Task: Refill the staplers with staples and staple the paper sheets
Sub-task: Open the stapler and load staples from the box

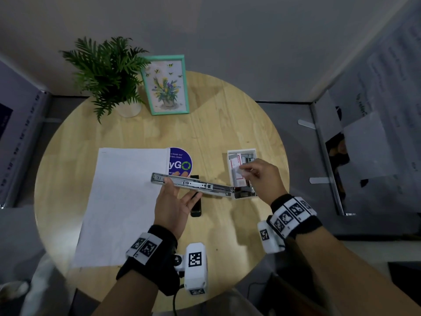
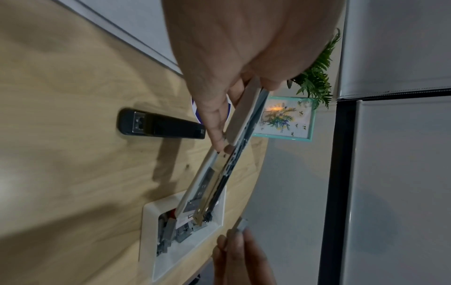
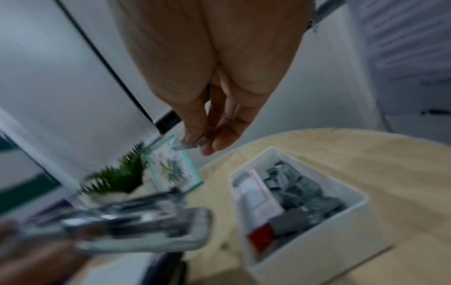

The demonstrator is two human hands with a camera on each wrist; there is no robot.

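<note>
My left hand point(image 1: 173, 197) grips a long white stapler point(image 1: 193, 184) that is swung open, its metal staple channel point(image 2: 220, 179) facing up above the table. The stapler's far end hangs over a white box point(image 1: 230, 156) holding staple strips and a red-and-white staple packet point(image 3: 258, 202). My right hand point(image 1: 252, 169) pinches a short strip of staples point(image 3: 187, 147) over that box, to the right of the stapler. A black stapler point(image 2: 158, 124) lies flat on the table under my left hand. White paper sheets point(image 1: 123, 201) lie at the left.
The round wooden table point(image 1: 227, 122) carries a potted fern point(image 1: 107, 71) and a teal picture frame point(image 1: 166, 85) at the back. A purple round sticker point(image 1: 180, 163) sits beside the paper. Grey wall panels stand around the table.
</note>
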